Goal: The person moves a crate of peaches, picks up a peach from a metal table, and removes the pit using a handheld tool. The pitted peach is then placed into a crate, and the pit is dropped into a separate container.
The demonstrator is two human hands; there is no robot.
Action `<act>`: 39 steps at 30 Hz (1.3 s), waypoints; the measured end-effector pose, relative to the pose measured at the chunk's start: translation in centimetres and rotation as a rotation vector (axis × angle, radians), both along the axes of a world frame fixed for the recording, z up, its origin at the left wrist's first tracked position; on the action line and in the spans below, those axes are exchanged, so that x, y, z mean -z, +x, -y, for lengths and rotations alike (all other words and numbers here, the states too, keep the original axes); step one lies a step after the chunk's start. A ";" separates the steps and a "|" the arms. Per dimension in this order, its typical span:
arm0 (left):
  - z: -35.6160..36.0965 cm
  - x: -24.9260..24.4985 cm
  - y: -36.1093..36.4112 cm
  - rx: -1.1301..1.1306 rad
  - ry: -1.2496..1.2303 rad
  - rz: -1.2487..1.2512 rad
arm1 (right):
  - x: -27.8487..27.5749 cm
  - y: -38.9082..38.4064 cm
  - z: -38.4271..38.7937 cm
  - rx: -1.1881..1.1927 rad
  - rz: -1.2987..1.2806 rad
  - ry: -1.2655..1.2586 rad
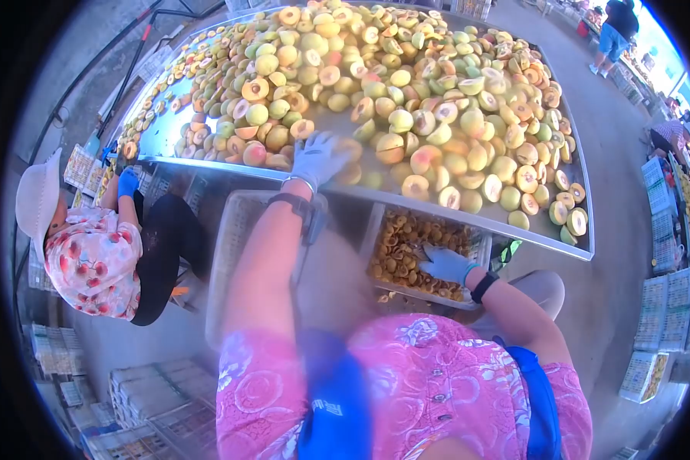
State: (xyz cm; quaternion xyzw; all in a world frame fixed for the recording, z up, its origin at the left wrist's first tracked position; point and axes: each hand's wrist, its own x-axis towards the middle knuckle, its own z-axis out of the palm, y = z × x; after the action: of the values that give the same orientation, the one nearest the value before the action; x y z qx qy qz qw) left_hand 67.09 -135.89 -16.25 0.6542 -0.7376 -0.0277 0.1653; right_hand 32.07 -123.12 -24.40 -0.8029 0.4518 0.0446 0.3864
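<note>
Yellow fruit point(402, 119) heaped on a metal table point(165, 126), brown pieces point(406, 238) crated below

The fruit, much of it cut in halves, covers most of the tabletop in front of us; our gloved left hand point(318, 159) is over the near edge, fingers spread beside some blurred fruit, and we cannot tell whether it touches any; our gloved right hand point(446, 264) stretches its fingers towards the brown pieces in a pale crate point(479, 249), and whether they pinch one we cannot tell. Our left forearm point(272, 253) crosses above a pale basket point(234, 230), hiding part of it; the table's rim point(475, 223) stands between our body and the heap; our right knee point(540, 291) is near the crate. To our left a person point(96, 264) in a wide hat and flowered shirt sits close by, a blue-gloved hand point(129, 182) near the table; stacked crates point(161, 391) stand on the floor at lower left; more crate stacks point(663, 314) line the right side; a figure in blue shorts point(612, 44) stands past the table's far right corner.
</note>
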 end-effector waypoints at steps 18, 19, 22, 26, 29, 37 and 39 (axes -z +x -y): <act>-8.0 -0.6 -11.3 0.099 -0.003 -1.761 | -12.3 0.5 -4.2 0.411 0.589 -0.012; -9.4 -1.4 -12.2 0.103 0.004 -1.760 | -12.8 0.7 -4.4 0.447 0.674 -0.051; -12.8 -3.4 -14.7 0.269 0.382 -2.300 | -14.3 1.3 -4.9 0.534 0.750 0.111; -11.7 1.2 -17.0 0.328 0.018 -1.428 | -13.5 1.7 -5.8 0.607 0.820 0.122; -14.3 -2.1 -18.2 0.337 0.019 -1.504 | -13.9 1.6 -6.7 0.657 0.847 0.190; -15.1 -1.2 -20.4 0.295 0.063 -1.733 | -12.0 1.1 -7.5 0.638 0.878 0.146; -15.6 -1.7 -20.6 0.310 0.126 -1.858 | -12.4 0.9 -7.7 0.664 0.896 0.166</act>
State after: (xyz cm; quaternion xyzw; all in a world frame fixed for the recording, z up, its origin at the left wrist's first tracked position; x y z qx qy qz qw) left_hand 46.54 -120.31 -14.58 0.2724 -0.3866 -0.5995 0.6457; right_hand 32.94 -115.44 -12.04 -0.5249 0.4671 -0.3893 0.5956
